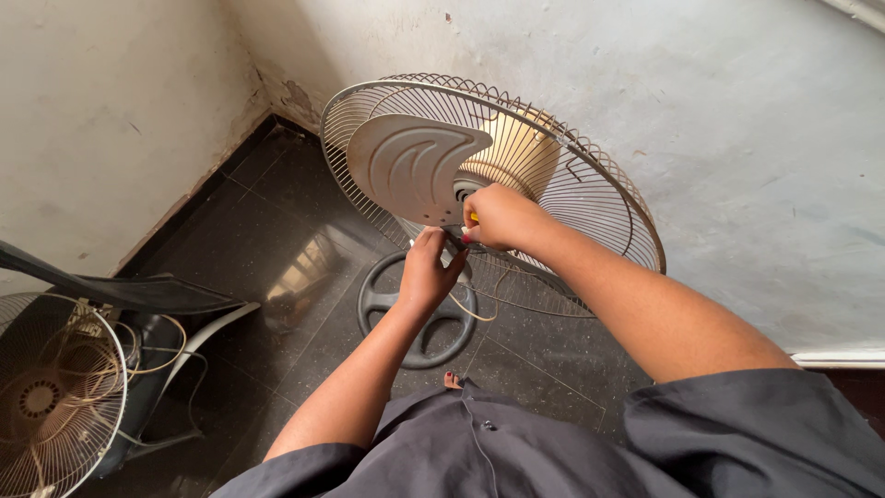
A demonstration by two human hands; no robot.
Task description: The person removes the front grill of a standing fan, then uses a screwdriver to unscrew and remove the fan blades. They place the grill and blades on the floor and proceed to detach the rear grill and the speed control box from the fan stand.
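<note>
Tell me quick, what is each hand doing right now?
Left hand: closed around the fan's neck, just under the blade.
Right hand: closed on a small yellow-tipped tool at the fan's hub.

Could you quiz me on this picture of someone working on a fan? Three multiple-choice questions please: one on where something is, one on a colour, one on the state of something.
1. Where does the loose fan guard stand?
A. at the left edge, by the chair
B. hung on the wall
C. on the fan's round base

2. What colour is the floor?
A. white
B. dark, near black
C. red

3. How is the fan?
A. front grille on
B. front grille off, blade bare
C. lying flat on the floor

Answers: 1 A, it leans beside the dark chair. 2 B, the tiles are dark and glossy. 3 B, the blade lies bare before the rear grille, left hand and right hand at the hub.
</note>
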